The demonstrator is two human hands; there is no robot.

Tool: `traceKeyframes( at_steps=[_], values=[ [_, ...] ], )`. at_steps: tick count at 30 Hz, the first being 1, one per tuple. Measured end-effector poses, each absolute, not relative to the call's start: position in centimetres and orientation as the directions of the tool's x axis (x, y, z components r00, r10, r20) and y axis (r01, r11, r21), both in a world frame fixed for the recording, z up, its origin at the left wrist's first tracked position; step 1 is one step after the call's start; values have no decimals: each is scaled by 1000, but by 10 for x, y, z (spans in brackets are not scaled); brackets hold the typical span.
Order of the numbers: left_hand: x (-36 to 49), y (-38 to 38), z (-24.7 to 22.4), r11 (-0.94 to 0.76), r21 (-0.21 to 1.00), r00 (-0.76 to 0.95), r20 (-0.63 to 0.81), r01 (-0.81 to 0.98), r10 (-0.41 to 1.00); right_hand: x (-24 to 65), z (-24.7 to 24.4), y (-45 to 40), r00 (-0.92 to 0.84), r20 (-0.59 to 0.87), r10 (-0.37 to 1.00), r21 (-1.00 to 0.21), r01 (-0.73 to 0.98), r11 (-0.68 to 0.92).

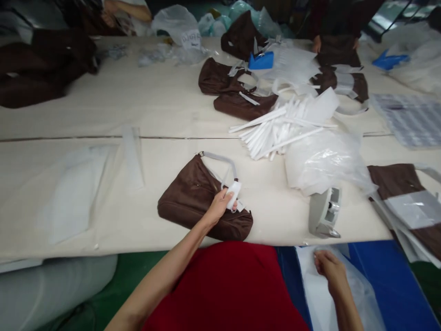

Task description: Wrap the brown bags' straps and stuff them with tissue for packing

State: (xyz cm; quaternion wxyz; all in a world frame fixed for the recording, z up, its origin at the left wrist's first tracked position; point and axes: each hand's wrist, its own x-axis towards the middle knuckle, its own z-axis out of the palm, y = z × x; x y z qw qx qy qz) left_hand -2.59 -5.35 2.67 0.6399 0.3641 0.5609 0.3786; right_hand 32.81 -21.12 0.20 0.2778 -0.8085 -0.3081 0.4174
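Note:
A brown handbag (193, 195) lies on the table in front of me, its strap (220, 158) covered in pale wrapping. My left hand (220, 204) is closed around a small white wrapped piece (234, 193) at the strap's right end, above the bag. Beside those fingers hangs a white tag (240, 205). Lower right, past the table edge, my right hand (329, 266) has its fingers curled over white plastic sheets (315, 294) on a blue surface. Whatever is between its fingers cannot be made out.
A grey tape dispenser (320, 214) stands near the front edge. Behind it are a clear plastic bag (327, 158) and a pile of white sticks (272, 133). More brown bags (237, 105) lie farther back. Another person's hands (317, 44) hold a bag across the table.

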Motion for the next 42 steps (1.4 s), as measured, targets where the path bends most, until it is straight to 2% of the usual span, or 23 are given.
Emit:
traceKeyframes(
  at_steps=[2, 6, 8, 10, 13, 18, 28, 33, 36, 42],
  values=[
    [-26, -55, 26, 444, 892, 94, -436, -92, 895, 296, 29, -187, 241, -568, 787, -779, 150, -608],
    [-27, -56, 29, 444, 890, 112, -433, -99, 894, 218, 74, -110, -281, -455, 845, -880, -1, -475],
    [-28, -56, 30, 434, 895, 123, -421, -103, 899, 184, 80, -75, -439, -366, 820, -905, -39, -424],
    [-29, -57, 30, 415, 902, 125, -401, -118, 908, 158, 72, -50, -527, -321, 787, -910, -59, -411],
    [-30, -58, 27, 397, 906, 107, -385, -143, 917, 136, 48, -32, -569, -350, 744, -892, -39, -450],
    [-30, -61, 24, 414, 893, 95, -403, -175, 910, 132, 22, -29, -483, -417, 770, -890, 44, -455],
    [-34, -65, 23, 454, 827, 123, -439, -331, 890, 126, 18, -31, -487, -412, 770, -883, 6, -469],
    [-38, -66, 29, 465, 843, 191, -426, -271, 884, 146, 18, -22, -601, -425, 676, -878, 92, -470],
    [-40, -64, 31, 478, 824, 215, -430, -303, 877, 154, 17, -15, -656, -406, 636, -878, 85, -472],
    [-41, -62, 26, 487, 772, 210, -440, -408, 873, 134, 12, -15, -615, -354, 705, -908, 44, -418]
  ],
)
